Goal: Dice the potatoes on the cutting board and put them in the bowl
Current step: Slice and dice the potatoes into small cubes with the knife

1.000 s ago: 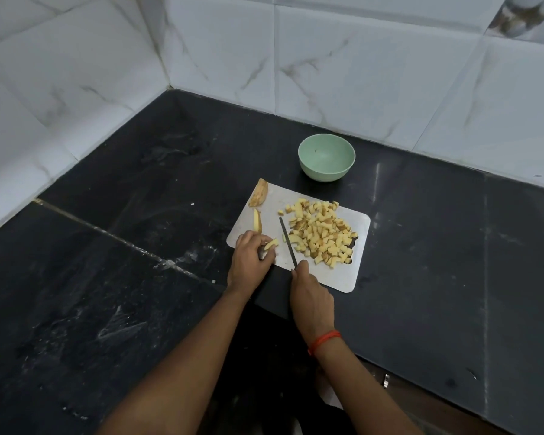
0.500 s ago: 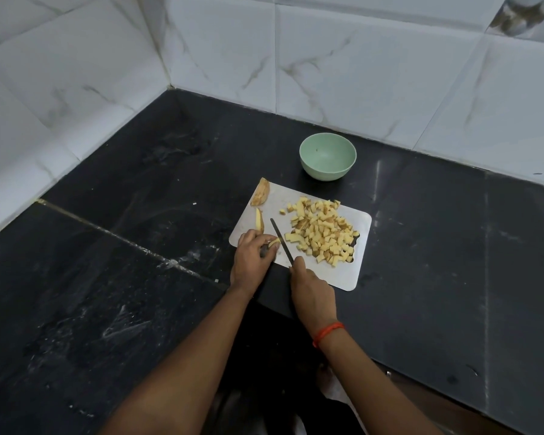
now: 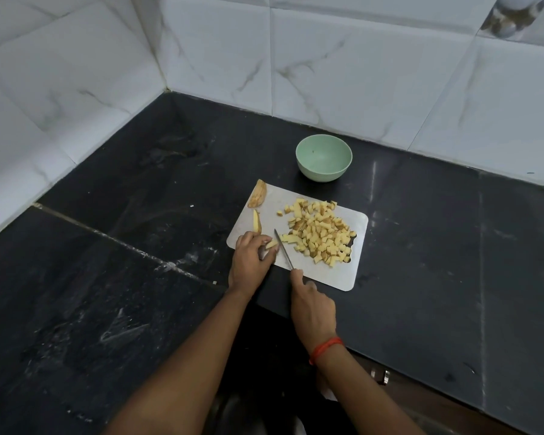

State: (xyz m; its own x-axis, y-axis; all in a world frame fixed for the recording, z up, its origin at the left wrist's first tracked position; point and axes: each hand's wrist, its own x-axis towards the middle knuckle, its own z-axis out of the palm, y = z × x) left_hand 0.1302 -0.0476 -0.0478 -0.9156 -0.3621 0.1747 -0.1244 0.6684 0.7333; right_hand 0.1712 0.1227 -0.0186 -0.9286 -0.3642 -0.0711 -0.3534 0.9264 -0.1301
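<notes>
A white cutting board [image 3: 352, 277] lies on the black counter. A heap of diced potato [image 3: 322, 235] covers its right half. My left hand [image 3: 250, 259] pinches a potato strip [image 3: 271, 244] at the board's near left corner. My right hand [image 3: 311, 304] grips a knife [image 3: 284, 249], whose blade stands just right of the strip and touches the board. A thin potato slice [image 3: 257, 221] and a potato end piece [image 3: 258, 193] lie at the board's left edge. The pale green bowl [image 3: 324, 157] stands empty beyond the board.
The black stone counter [image 3: 139, 246] runs into a corner of white marble-look wall tiles [image 3: 343, 67]. The counter's front edge passes just under my right wrist. A red thread band [image 3: 325, 350] circles that wrist.
The knife blade has shifted left, away from the diced heap and up against the strip under my left fingers. A few cut pieces now lie between blade and heap.
</notes>
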